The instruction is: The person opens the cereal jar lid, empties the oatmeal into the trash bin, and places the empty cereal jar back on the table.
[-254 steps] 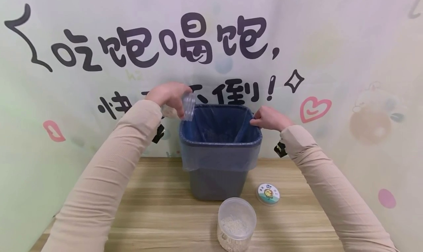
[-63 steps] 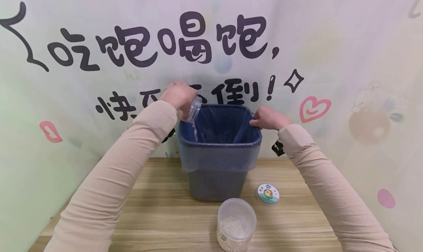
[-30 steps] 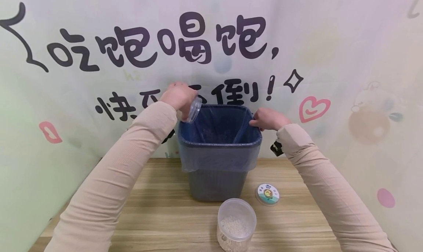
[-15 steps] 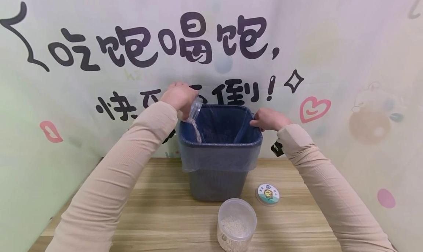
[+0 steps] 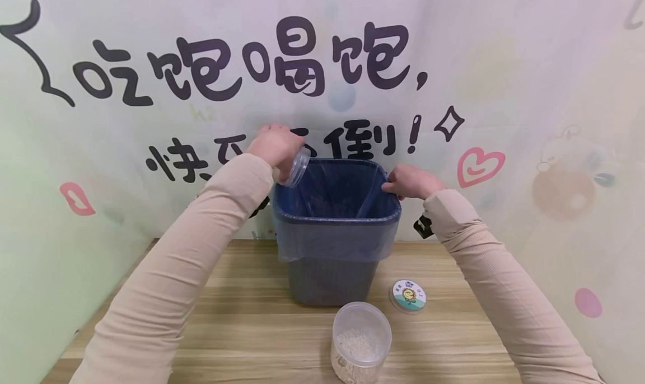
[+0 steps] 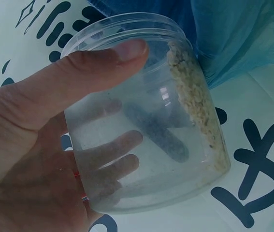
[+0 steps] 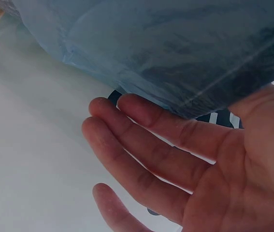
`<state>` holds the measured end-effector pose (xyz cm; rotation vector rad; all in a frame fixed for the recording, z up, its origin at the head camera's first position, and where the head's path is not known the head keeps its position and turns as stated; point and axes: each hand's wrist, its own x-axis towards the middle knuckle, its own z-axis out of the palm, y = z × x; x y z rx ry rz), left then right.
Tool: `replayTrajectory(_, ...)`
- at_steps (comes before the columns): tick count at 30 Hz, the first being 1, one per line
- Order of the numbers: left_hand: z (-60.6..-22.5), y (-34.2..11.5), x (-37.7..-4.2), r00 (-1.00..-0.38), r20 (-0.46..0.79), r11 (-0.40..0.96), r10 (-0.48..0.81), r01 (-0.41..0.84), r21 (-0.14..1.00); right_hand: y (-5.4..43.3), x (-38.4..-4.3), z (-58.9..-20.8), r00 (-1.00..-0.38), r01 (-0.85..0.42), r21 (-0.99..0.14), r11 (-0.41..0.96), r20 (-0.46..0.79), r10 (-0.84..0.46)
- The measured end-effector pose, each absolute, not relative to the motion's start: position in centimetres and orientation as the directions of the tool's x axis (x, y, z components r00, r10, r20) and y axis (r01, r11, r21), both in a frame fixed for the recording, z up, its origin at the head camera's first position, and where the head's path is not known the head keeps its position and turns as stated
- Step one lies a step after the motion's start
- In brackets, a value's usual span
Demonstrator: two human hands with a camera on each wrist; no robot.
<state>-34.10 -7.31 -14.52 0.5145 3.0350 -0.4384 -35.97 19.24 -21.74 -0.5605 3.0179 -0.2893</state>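
My left hand (image 5: 277, 146) grips a clear plastic jar (image 6: 141, 116) without a lid, thumb across the near side and fingers behind it. The jar tilts mouth-down over the left rim of a blue trash bin (image 5: 332, 280). Pale rice-like grains (image 6: 197, 101) lie along its lower wall. A thin translucent bag (image 5: 335, 241) lines the bin and folds over its rim. My right hand (image 5: 413, 181) holds the bin's right rim with the thumb over the edge. In the right wrist view, its fingers (image 7: 141, 179) stretch loosely along the outside, close under the bag.
A second clear jar (image 5: 361, 339), partly filled with pale grains, stands in front of the bin on the wooden table (image 5: 242, 317). Right of it lies a round lid (image 5: 409, 295) with a flower picture. Directly behind the bin hangs a printed wall cloth (image 5: 478, 54).
Since the oldest frame, my left hand has moved right and tipped the jar further over the bin. Grains streamed out half a second ago; no stream shows now. My right hand stays at the rim.
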Motion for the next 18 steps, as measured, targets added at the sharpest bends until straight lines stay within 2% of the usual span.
replayTrajectory(18,-14.54,-7.15,-34.02,-0.945,-0.088,0.900,0.315,0.327,-0.290,19.31,-36.06,-21.72,-0.934,-0.341,-0.193,0.920,-0.038,-0.355)
